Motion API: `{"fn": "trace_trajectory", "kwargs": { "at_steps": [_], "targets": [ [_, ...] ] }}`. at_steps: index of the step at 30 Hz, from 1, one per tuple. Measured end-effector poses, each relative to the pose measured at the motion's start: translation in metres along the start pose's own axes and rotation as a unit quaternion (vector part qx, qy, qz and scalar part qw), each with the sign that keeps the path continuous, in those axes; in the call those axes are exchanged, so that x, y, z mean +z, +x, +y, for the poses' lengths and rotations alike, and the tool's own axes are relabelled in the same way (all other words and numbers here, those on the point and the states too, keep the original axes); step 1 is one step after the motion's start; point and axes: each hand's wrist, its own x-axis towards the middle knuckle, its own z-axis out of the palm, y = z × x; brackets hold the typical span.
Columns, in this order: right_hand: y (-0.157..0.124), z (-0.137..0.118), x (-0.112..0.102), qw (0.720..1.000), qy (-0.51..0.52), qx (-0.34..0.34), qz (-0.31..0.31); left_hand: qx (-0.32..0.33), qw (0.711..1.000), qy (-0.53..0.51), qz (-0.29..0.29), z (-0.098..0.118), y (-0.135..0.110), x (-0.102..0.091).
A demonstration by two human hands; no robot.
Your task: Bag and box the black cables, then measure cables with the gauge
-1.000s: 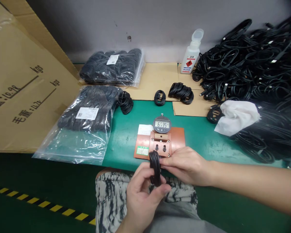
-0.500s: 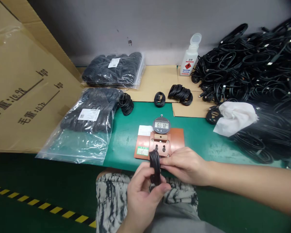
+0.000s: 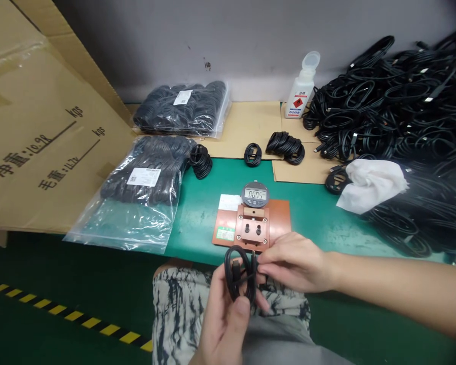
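Observation:
My left hand (image 3: 228,314) is closed round a coiled black cable (image 3: 232,289), held up over my lap in front of the table edge. The coil faces me at an angle, with a connector showing inside its loop. At the coil's right side, my right hand (image 3: 294,261) pinches a connector end of the same cable; the fingertips partly hide it. Just beyond my hands, a digital dial gauge (image 3: 255,194) with a lit number display stands on a reddish-brown base plate (image 3: 279,218). Nothing from my hands sits in the gauge's fixture.
A large heap of black cables (image 3: 395,106) lies at right, with a white cloth (image 3: 370,185) on its near side. Bagged coils (image 3: 148,162) and a cardboard box (image 3: 53,126) stand left. Loose coils (image 3: 285,147) and an alcohol bottle (image 3: 300,94) are farther back.
The coil has turned from edge-on to show its loop and come away from the gauge fixture. My right hand has shifted slightly with the connector. The gauge display dropped from about 6.6 to near zero.

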Motion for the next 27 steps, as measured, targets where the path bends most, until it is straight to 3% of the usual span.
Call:
{"fn": "trace_trajectory", "kwargs": {
  "at_steps": [10, 16, 21, 27],
  "targets": [
    [0.001, -0.003, -0.002, 1.0, 0.019, -0.01, -0.004, -0.028, 0.994, 0.108, -0.008, -0.003, -0.001, -0.001],
    [0.002, -0.012, -0.003, 0.993, 0.038, 0.11, 0.007, -0.034, 0.981, 0.184, -0.048, 0.002, -0.002, 0.001],
    [0.002, -0.01, -0.002, 0.989, 0.071, 0.126, 0.028, -0.074, 0.997, -0.002, -0.039, 0.0, 0.0, 0.001],
    [0.002, -0.01, -0.001, 0.986, 0.101, 0.128, 0.02, -0.149, 0.979, -0.139, -0.029, 0.006, 0.007, 0.002]
  ]
}}
